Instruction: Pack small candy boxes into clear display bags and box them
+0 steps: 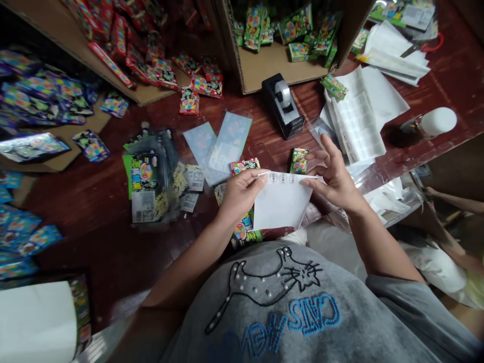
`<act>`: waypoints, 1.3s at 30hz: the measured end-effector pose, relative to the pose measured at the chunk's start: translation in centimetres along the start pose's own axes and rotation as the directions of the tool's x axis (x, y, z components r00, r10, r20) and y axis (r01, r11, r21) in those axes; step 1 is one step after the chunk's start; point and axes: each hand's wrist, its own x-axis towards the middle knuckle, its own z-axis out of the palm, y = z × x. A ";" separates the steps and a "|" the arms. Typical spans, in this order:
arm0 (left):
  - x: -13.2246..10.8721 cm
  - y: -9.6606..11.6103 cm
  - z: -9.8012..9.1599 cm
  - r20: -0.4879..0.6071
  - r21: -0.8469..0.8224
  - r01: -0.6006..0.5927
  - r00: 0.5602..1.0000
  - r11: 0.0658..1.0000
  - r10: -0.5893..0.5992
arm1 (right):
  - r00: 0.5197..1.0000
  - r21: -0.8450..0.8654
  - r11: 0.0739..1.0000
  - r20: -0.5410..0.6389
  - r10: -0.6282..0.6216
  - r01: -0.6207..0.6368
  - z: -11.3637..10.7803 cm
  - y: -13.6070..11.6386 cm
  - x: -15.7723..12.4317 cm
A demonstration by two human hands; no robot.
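Closest to the lens is a grey shirt (pixel 287 302) with a cat drawn on it, filling the bottom of the view. At the near left corner of the dark wooden table (pixel 94 222) stands a white roll (pixel 36 322), with blue packets (pixel 22 242) strewn along the left edge above it. Further in, a stack of green packets (pixel 145 176) in clear bags lies flat, and just beside it two clear sleeves (pixel 219 143) overlap. The left hand (pixel 240 194) hangs over the near edge, thumb and fingers pressed together on the upper left corner of a white sheet (pixel 282 206), which carries a row of round stickers (pixel 283 178) along its top edge. That sheet is held just above the near edge, in front of the shirt. The right hand (pixel 333 176) pinches the sheet's upper right corner between thumb and fingertip, its other fingers spread loosely. A small green box (pixel 298 161) stands between the two hands, just behind the sheet. Beyond it sits a black tape dispenser (pixel 283 106), close to an open carton (pixel 264 65) of green boxes at the far edge. Right of the dispenser lie white sticker sheets (pixel 355 126), then a white rounded object (pixel 438 121) near the right edge. Past that edge, another person's forearm (pixel 454 200) shows.
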 end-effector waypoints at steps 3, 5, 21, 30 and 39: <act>0.2 -0.1 0.0 -0.043 0.210 -0.093 0.994 0.973 0.105 | 0.999 -0.043 0.998 -0.018 -0.043 0.042 0.2 0.7 0.1; -0.1 -0.1 -0.7 -0.044 0.412 -0.190 0.973 0.891 0.227 | 0.996 -0.086 0.993 -0.022 -0.088 0.086 0.1 1.5 0.3; -5.4 0.4 -11.4 0.004 0.627 -0.217 0.961 0.748 0.275 | 0.936 0.048 0.973 0.263 -0.232 0.227 9.1 -4.8 6.3; -6.8 1.2 -11.5 -0.128 0.308 -0.100 0.981 0.946 0.145 | 0.828 0.169 0.986 0.554 -0.093 -0.003 14.8 -4.5 9.1; -6.8 1.5 -11.8 -0.108 0.274 -0.096 0.986 0.957 0.130 | 0.858 -0.413 0.773 0.402 -0.320 0.482 14.9 -7.4 6.7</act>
